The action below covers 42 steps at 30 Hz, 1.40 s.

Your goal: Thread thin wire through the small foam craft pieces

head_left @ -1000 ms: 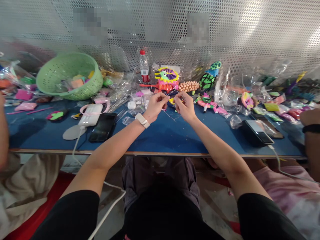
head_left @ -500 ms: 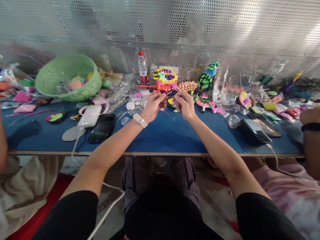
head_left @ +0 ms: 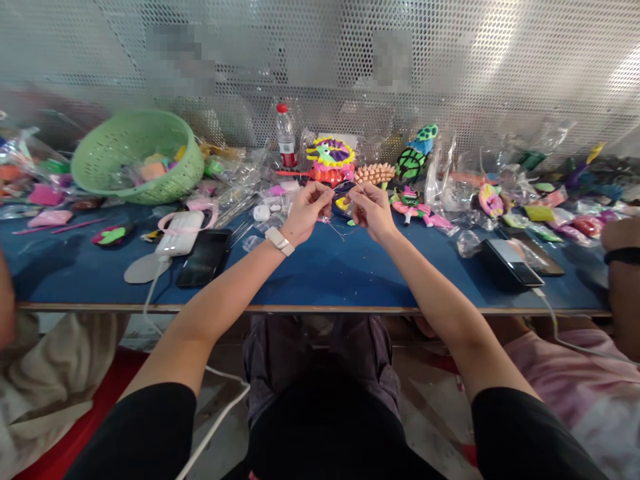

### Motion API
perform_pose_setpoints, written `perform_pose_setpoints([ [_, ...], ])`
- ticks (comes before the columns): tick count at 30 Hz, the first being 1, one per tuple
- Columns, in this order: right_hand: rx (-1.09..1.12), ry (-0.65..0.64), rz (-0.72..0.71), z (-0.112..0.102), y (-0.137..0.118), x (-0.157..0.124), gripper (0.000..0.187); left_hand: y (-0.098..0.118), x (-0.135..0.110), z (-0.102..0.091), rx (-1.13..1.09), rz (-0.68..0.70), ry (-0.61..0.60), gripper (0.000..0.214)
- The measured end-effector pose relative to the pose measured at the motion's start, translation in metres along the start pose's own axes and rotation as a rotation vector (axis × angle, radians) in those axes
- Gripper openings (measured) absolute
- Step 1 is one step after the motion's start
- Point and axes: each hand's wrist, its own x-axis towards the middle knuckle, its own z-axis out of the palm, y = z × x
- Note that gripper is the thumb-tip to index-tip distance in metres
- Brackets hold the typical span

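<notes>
Both of my hands are raised over the blue table, fingertips pinched and a small gap apart. My left hand [head_left: 309,212], with a pale band at the wrist, is closed with thumb against forefinger. Facing it, my right hand [head_left: 371,210] is pinched the same way. A thin, pale strand [head_left: 342,235] like wire or thread loops below and between the fingers; its ends are too fine to follow. Behind the hands sit a yellow, purple and red clay figure [head_left: 330,157] and a tan, bumpy clay piece [head_left: 375,174]. Something yellow and dark [head_left: 342,203] lies between the hands.
A green basket [head_left: 135,193] holds clay pieces on the left. Nearby are a white charger [head_left: 180,233] and a phone [head_left: 204,259]. A red-capped bottle [head_left: 286,137] stands behind. On the right lies a black device [head_left: 510,265]. People's arms show at both sides.
Both hands stay nearly in place, with small finger shifts. The thin strand hangs slightly differently below them. The neighbour's arm at the far left has shifted a little.
</notes>
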Motion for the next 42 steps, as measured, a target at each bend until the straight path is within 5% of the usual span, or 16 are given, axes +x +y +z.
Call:
perform_pose_setpoints([
  [5, -0.079, 0.054, 0.009, -0.009, 0.007, 0.008, 0.052, -0.002, 0.003, -0.006, 0.073, 0.046, 0.033, 0.043],
  [11, -0.754, 0.235, -0.456, -0.017, -0.004, 0.002, 0.021, -0.002, 0.002, -0.007, 0.132, 0.088, 0.045, 0.047],
  [14, -1.022, 0.148, -0.568, -0.012, -0.032, -0.003, 0.025, 0.004, -0.003, -0.005, 0.170, 0.074, -0.049, 0.049],
  [17, -1.099, -0.048, -0.528, -0.006, -0.062, 0.002, 0.024, 0.011, -0.008, -0.004, 0.213, 0.079, -0.162, 0.048],
  [21, -0.927, -0.404, -0.293, -0.008, -0.089, 0.027, 0.007, 0.029, -0.007, -0.010, 0.232, 0.036, -0.310, 0.049],
  [23, -0.724, -0.465, -0.209, -0.011, -0.097, 0.045, 0.014, 0.043, 0.000, -0.016, 0.246, 0.035, -0.333, 0.045],
  [32, -0.388, -0.400, -0.205, -0.014, -0.121, 0.100, 0.025, 0.125, 0.064, -0.018, 0.549, 0.172, -0.343, 0.027],
  [38, -0.365, -0.271, -0.236, -0.028, -0.115, 0.108, 0.027, 0.117, 0.093, -0.003, 0.358, 0.288, -0.185, 0.019],
  [42, -0.337, -0.202, -0.213, -0.029, -0.106, 0.113, 0.029, 0.104, 0.097, -0.006, 0.437, 0.348, -0.235, 0.022],
])
